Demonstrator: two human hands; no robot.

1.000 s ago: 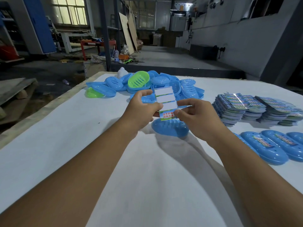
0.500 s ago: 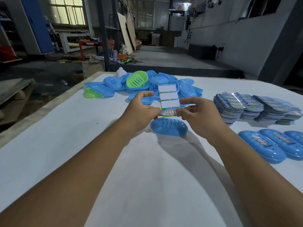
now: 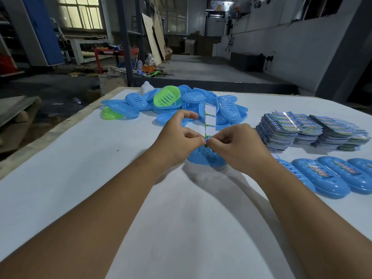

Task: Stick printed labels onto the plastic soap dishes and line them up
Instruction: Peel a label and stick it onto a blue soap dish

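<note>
Both hands hold a label sheet [image 3: 210, 119] upright above a blue soap dish [image 3: 207, 161] lying on the white table. My left hand [image 3: 179, 137] pinches the sheet's bottom left edge, index finger raised along it. My right hand [image 3: 235, 147] pinches the bottom right corner, fingertip against fingertip. The sheet is nearly edge-on, its white backing panels toward me. The dish is partly hidden under both hands. Labelled blue dishes [image 3: 320, 179] lie in a row at the right.
A heap of unlabelled blue and green soap dishes [image 3: 167, 101] lies at the table's far side. Stacks of printed label sheets [image 3: 310, 130] stand at the right. The table's left edge [image 3: 50, 133] drops to the workshop floor.
The label sheet has turned from face-on to nearly edge-on. Both hands have closed together at its bottom end, fingertips now meeting.
</note>
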